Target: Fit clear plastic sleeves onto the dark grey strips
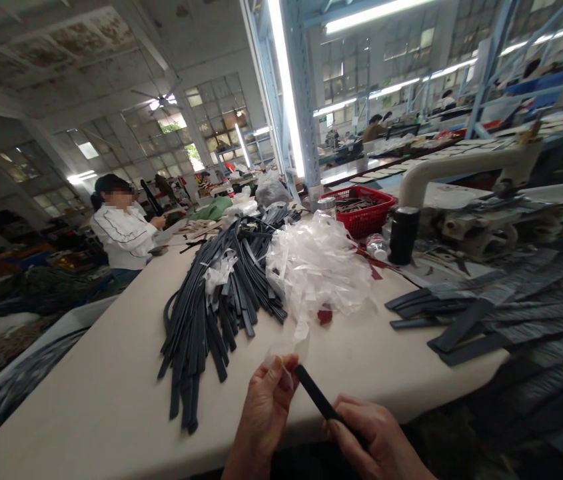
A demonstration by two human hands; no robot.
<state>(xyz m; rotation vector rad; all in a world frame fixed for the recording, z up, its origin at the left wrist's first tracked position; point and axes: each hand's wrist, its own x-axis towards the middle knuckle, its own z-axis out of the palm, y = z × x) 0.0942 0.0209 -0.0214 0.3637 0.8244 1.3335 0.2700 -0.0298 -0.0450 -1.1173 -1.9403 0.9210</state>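
Near the table's front edge, my left hand [270,403] pinches a thin, translucent white plastic piece [286,348] between thumb and fingers. The end of a dark grey strap [317,393] meets my left fingertips; whether they grip it too is hard to see. My right hand [368,430] is closed around that strap further down, and its lower end is hidden by the hand. Just beyond my hands lies a heap of white plastic pieces [324,263]. Left of it a large pile of dark grey straps [198,320] spreads over the table.
More dark straps [461,327] lie at the right, beside a sewing machine [491,220]. A red basket [368,217] stands behind the plastic heap, near a black cylinder [404,237]. At the table's far left, a person in white [124,233] stands. The pale tabletop [106,393] ends just before me.
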